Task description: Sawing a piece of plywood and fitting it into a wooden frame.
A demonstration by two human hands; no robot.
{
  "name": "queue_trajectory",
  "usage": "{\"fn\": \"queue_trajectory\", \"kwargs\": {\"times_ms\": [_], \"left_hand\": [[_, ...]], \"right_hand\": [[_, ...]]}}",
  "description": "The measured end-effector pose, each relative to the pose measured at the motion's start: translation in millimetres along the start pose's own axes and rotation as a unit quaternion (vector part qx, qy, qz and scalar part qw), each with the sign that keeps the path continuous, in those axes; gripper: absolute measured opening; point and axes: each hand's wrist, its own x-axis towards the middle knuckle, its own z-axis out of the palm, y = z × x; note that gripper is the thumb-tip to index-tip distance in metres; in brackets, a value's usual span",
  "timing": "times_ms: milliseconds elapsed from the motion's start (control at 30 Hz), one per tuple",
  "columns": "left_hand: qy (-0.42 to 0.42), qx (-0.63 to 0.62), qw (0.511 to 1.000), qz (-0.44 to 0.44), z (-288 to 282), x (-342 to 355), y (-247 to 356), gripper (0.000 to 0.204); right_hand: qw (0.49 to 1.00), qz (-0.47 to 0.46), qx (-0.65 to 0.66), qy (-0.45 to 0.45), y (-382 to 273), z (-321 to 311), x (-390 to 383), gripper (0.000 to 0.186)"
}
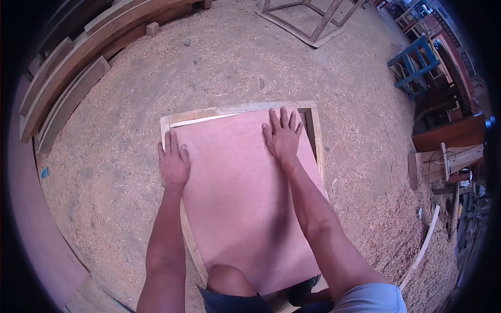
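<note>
A pinkish plywood sheet (pixel 235 182) lies on a pale wooden frame (pixel 229 110), turned slightly so that gaps show at the frame's far edge and far right corner. My left hand (pixel 174 164) lies flat over the sheet's far left corner and the frame's left side, fingers pointing away from me. Near the far right corner, my right hand (pixel 283 135) presses flat on the sheet with its fingers spread. Neither hand grips anything. My knee (pixel 229 281) is at the sheet's near edge, and that edge of the frame is mostly hidden.
Long timber beams (pixel 78 68) are stacked at the far left. A wooden stand (pixel 318 26) is at the back. Blue furniture (pixel 415 65) and a heap of wood shavings (pixel 386 219) lie to the right, with a thin curved strip (pixel 424 248). Shavings cover the floor (pixel 209 68).
</note>
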Motion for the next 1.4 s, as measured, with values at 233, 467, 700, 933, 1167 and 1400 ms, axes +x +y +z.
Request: {"fn": "queue_trajectory", "kwargs": {"times_ms": [233,467,700,933,1167,1400], "left_hand": [[0.006,-0.033,0.999,-0.006,-1,-3,-17,0.060],[0.037,-0.001,0.999,0.005,9,5,-17,0.059],[0.057,-0.074,0.996,0.000,9,1,-20,0.054],[0.063,-0.110,0.992,-0.011,4,-1,-18,0.051],[0.063,-0.130,0.990,-0.006,2,0,-22,0.051],[0.076,-0.137,0.988,-0.007,6,-1,-21,0.049]], "right_hand": [[0.994,-0.001,0.050,-0.097,-8,-34,14,0.072],[0.998,0.046,0.027,-0.042,2,-18,15,0.081],[0.997,0.043,0.013,-0.061,2,-19,11,0.084],[0.995,0.047,0.015,-0.088,6,-31,13,0.083],[0.993,0.047,0.017,-0.108,4,-34,16,0.084],[0.993,0.037,0.018,-0.113,9,-35,16,0.086]]}}
